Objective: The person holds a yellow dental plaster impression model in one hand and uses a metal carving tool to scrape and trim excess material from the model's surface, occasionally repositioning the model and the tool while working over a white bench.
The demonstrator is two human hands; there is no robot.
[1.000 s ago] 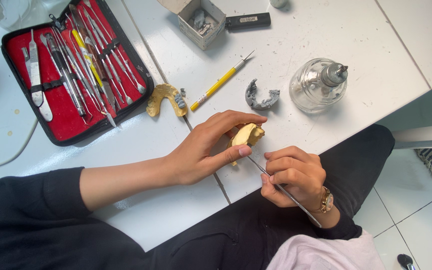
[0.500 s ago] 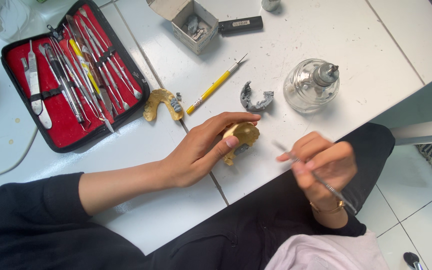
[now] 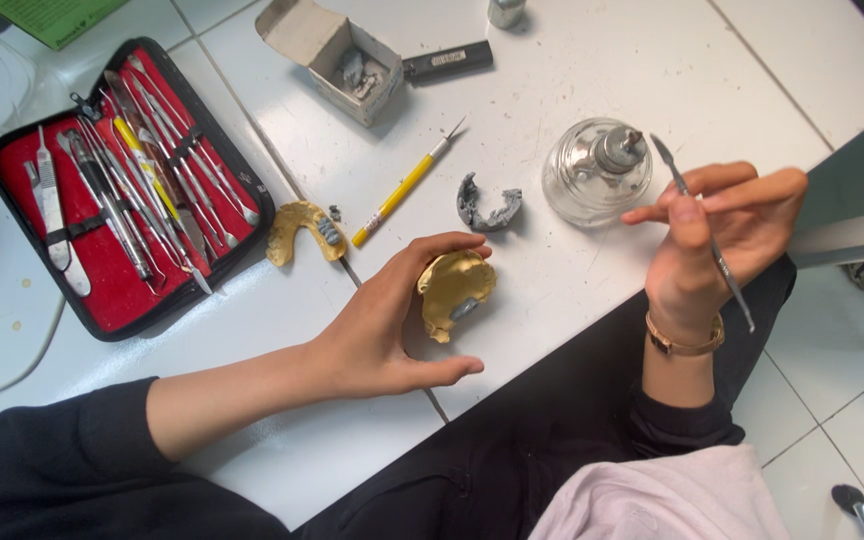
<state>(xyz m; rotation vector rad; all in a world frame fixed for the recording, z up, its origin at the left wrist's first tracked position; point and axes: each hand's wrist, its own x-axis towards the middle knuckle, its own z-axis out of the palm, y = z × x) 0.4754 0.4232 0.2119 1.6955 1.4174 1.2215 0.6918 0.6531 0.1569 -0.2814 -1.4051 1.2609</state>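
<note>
Compared with a moment ago, the right hand (image 3: 717,235) has lifted away from the yellow dental cast (image 3: 455,290) and now sits further right and higher, beside the glass spirit lamp (image 3: 597,172). Its fingers are pinched together around a thin metal carving tool (image 3: 704,230), whose tip points up near the lamp's wick. The left hand (image 3: 392,325) remains on the white desk (image 3: 652,70), half open, with thumb and fingers curved loosely around the cast and touching its edges. The cast lies near the desk's front edge.

Further back lie a second yellow cast (image 3: 302,228), a grey cast fragment (image 3: 487,205) and a yellow-handled tool (image 3: 407,185). To the left is an open red-lined instrument case (image 3: 112,260). Farthest are a small cardboard box (image 3: 337,55) and a black bar-shaped object (image 3: 447,60).
</note>
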